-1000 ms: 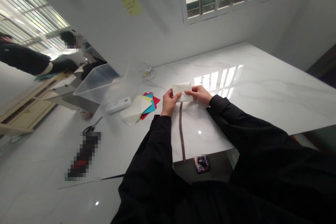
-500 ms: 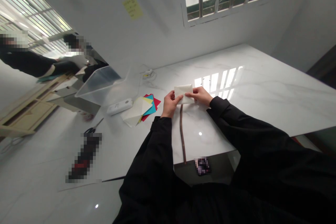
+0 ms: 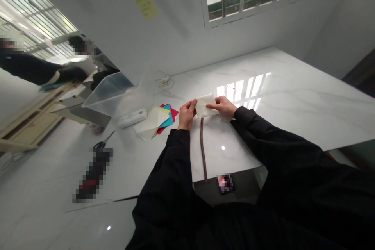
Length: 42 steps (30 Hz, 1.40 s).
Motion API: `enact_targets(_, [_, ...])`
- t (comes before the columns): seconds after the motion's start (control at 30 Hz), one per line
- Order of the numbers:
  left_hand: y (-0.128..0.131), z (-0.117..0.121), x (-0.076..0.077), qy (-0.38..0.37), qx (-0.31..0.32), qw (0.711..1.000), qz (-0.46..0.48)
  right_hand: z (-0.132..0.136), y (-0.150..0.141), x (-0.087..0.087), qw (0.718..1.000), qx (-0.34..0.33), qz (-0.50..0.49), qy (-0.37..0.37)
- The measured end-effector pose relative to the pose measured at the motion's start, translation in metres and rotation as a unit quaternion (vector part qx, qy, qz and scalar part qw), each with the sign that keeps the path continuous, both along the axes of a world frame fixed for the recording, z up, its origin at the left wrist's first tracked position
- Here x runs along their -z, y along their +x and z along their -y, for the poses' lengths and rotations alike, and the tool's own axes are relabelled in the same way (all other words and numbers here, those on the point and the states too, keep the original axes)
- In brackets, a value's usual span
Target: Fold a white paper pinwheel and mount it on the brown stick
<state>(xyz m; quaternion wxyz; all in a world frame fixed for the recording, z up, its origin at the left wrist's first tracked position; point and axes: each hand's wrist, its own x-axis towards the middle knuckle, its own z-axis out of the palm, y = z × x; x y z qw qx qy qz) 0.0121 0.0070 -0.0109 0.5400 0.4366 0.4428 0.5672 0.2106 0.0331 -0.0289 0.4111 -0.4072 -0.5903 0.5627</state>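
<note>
The left hand [image 3: 186, 114] and right hand [image 3: 222, 105] pinch a folded white paper [image 3: 204, 105] from opposite ends, thumbs on top holding its folds closed, just beside a brown stick [image 3: 202, 148] on the marble surface [image 3: 293, 101].

The folded white paper [image 3: 204, 106] looks matt and faintly creased, a thin, soft stock, much like the coloured origami sheets [image 3: 166, 120] nearby. The table top [image 3: 307, 97] is polished, marble-veined stone — glossy enough to mirror the window light. The storage bin [image 3: 108, 95] is smooth, clear plastic, the power strip [image 3: 132, 117] smooth white plastic, the twig [image 3: 202, 148] rough brown wood, and the sleeve [image 3: 166, 172] matt black cloth.
</note>
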Motion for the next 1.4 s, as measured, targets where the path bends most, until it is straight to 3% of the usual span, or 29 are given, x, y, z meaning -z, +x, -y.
enact_targets(0.47, [-0.001,0.005,-0.011,-0.037,-0.039,0.998,0.018,0.0,0.001,-0.001,1.0,-0.011,-0.003,0.02])
enact_targets(0.7, [-0.003,0.006,-0.015,-0.041,-0.03,0.998,0.023,-0.002,0.001,0.003,0.999,-0.022,-0.006,0.026])
enact_targets(1.07, [-0.003,0.004,-0.011,-0.036,-0.02,0.998,0.044,-0.001,0.001,0.001,1.0,-0.009,-0.001,0.027])
enact_targets(1.4, [-0.003,-0.003,-0.002,0.007,-0.058,0.998,0.039,0.0,0.002,0.002,1.0,-0.011,0.003,0.029])
